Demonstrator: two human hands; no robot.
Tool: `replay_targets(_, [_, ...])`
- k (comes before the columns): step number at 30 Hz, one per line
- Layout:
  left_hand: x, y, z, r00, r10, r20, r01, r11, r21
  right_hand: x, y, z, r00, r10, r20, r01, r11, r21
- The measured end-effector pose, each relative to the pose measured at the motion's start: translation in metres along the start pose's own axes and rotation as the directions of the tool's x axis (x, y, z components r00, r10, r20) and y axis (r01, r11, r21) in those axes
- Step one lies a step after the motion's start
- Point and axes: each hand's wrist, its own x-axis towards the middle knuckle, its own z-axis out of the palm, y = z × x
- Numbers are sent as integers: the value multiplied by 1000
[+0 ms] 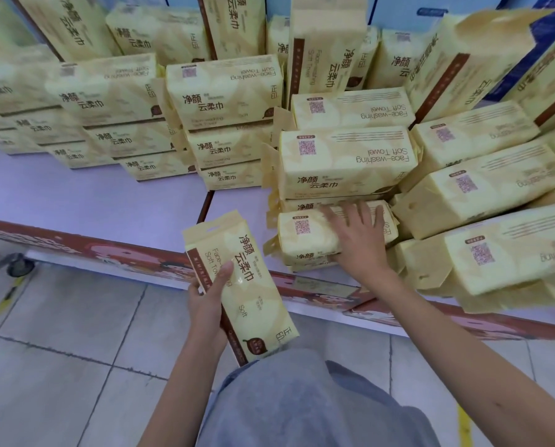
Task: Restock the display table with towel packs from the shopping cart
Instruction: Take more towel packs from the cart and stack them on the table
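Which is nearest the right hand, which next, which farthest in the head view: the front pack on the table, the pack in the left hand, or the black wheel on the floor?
1. front pack, at the table near edge: the right hand rests on it.
2. held pack, gripped by the left hand, to the lower left.
3. black wheel, on the floor, far left.
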Motion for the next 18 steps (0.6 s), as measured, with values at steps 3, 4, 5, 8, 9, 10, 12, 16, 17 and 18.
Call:
replay_targets(3, [0,1,4,1000,-7,17,7,1000,-15,-6,3,6,996,-26,-85,30,999,42])
replay_targets(4, [0,2,6,1000,-10,20,10,1000,-21,-9,3,8,993,-37,-110,42,998,41])
replay_targets(5, [-1,2,7,1000,-13,24,14,1000,-25,-11,2,10,991,-44,-128,49,998,38])
replay_targets(8, [-2,4,9,998,-31,56,33,999,-42,-14,0,11,994,-20,-105,25,999,45])
replay_targets(9, [-3,5,10,997,-41,65,45,998,-50,-15,-1,11,996,-7,-86,11,999,47])
replay_targets(10, [-4,6,10,996,-51,72,56,997,-61,-15,-2,11,998,8,-70,-5,999,47])
replay_targets(12, [-7,8,11,994,-63,84,70,994,-89,-17,0,13,997,49,-54,-46,998,53])
replay_targets(16, [-13,13,13,991,-63,119,78,989,-125,-19,2,12,994,112,-11,-111,992,54])
replay_targets(17, [-15,14,14,990,-57,128,74,989,-127,-19,1,11,993,117,14,-117,992,42])
replay_targets(18, [-17,15,15,989,-47,142,65,990,-126,-18,0,8,992,118,42,-119,992,37])
